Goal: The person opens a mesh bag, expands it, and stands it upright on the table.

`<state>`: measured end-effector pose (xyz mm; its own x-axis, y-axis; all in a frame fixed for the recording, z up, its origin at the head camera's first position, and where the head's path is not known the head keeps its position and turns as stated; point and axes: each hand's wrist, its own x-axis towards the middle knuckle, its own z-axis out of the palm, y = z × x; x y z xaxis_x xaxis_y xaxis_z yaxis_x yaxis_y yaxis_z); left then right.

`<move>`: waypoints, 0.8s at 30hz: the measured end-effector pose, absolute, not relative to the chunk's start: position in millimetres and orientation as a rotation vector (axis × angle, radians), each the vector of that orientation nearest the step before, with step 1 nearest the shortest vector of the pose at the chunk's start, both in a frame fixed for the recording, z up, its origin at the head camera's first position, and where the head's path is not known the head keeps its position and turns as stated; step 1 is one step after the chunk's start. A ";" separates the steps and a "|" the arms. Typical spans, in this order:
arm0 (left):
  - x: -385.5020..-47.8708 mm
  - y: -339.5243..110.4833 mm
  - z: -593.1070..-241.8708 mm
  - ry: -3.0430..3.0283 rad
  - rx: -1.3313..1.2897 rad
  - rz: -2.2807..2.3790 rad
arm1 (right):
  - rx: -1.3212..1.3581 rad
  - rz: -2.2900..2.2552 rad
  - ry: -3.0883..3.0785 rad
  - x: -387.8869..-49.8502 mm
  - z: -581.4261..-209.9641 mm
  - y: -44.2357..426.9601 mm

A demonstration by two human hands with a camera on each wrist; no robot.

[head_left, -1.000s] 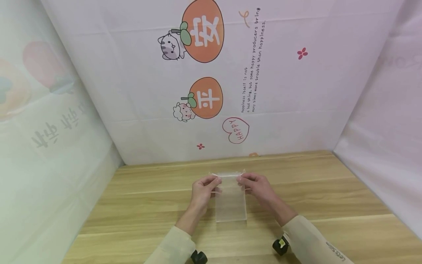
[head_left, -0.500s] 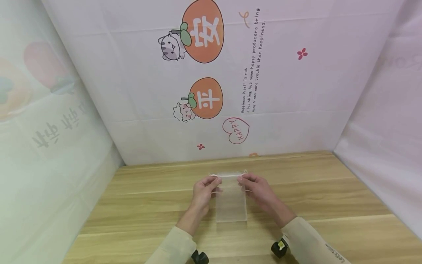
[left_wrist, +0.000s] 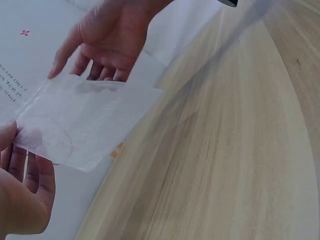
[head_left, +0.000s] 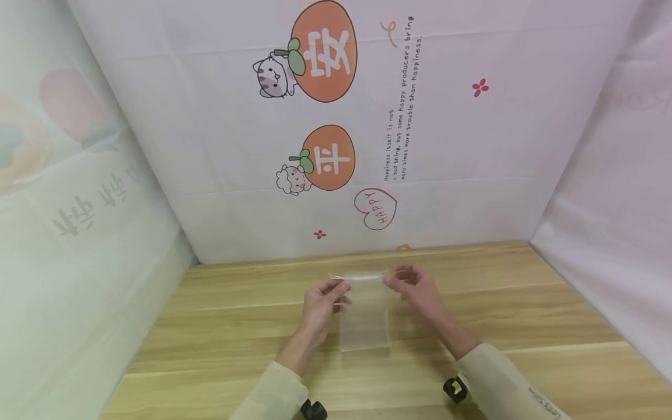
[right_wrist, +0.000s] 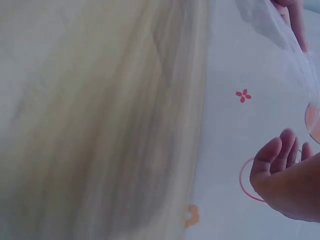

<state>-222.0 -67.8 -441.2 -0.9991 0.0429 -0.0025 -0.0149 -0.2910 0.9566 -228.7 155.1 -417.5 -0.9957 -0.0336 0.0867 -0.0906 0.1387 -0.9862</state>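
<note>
Translucent drawstring pouch (head_left: 364, 321) is held above the wood-grain worktop (head_left: 226, 344), its upper left corner pinched by the left hand (head_left: 320, 303). The right hand (head_left: 421, 296) is observed at the upper right corner; whether anything is gripped cannot be determined.

On the white cloth backdrop (head_left: 457, 140), upper centre, round orange printed fruits (head_left: 329, 157) bear 安 and 平; black lettering (head_left: 405, 111) beside begins "Happiness itself is not"; a red heart outline (head_left: 375, 209) reads "HAPPY".
</note>
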 end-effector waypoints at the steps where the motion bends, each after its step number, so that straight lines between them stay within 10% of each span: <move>1: -221.9 -68.6 -441.0 1.843 0.036 2.496 | 0.145 1.985 -2.337 -228.9 -414.1 156.6; 24: -222.2 -68.2 -444.2 1.833 0.066 2.470 | 0.708 1.922 -2.431 -238.1 -408.1 147.9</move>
<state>-222.2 -68.2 -444.2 -0.9970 0.0773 -0.0044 -0.0266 -0.2889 0.9570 -238.1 147.9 -408.1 -0.9001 -0.3630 0.2410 -0.3183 0.1701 -0.9326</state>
